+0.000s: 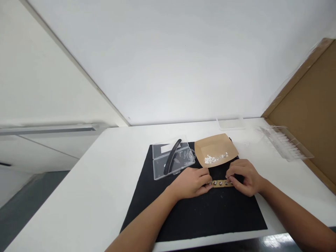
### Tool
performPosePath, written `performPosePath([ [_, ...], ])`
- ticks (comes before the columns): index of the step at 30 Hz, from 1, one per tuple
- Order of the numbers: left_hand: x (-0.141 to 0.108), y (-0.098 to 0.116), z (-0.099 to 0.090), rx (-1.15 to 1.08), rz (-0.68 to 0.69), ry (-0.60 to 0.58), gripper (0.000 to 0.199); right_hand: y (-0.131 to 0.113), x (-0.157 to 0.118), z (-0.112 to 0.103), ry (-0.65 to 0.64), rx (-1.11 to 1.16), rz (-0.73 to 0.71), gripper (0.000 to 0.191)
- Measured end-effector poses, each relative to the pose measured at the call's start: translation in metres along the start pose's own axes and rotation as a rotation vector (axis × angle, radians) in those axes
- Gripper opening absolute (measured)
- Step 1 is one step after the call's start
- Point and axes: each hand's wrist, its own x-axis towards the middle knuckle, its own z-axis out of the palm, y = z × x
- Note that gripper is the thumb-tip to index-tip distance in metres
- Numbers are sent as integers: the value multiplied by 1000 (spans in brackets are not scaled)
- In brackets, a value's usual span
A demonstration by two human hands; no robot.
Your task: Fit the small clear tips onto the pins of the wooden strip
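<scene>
A narrow tan strip (pixel 219 184) with several small shiny metal pieces along it lies on the black mat (pixel 199 217). My left hand (pixel 193 182) is closed around its left end, fingertips pressing on it. At the other end, my right hand (pixel 244 177) has thumb and forefinger pinched together at one of the metal pieces. Whatever sits between those right fingertips is hidden or too small to name. Just behind the hands are a brown paper tray (pixel 212 144) with small white bits (pixel 210 159) in it and an open clear plastic case (pixel 160 168).
Across the open case lies a black curved nail file (pixel 172 156), beside several clear nail tips (pixel 186 154). A clear box with rows of white pieces (pixel 286 143) stands at the right, near a brown board (pixel 312 101). A clear lid (pixel 230 123) rests by the white wall.
</scene>
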Motion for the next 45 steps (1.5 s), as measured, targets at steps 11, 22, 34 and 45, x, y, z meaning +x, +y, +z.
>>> performPosePath([
  [11,0,3,-2,50,16,-29,21,-5,2,4,-25,68,-23,13],
  [22,1,3,-3,12,-7,-37,23,9,-2,-12,54,172,-48,36],
  [34,2,4,-3,27,-6,-36,23,13,0,-10,-38,147,-57,30],
  [45,2,4,-3,28,-1,-25,22,14,-9,0,46,413,165,47],
])
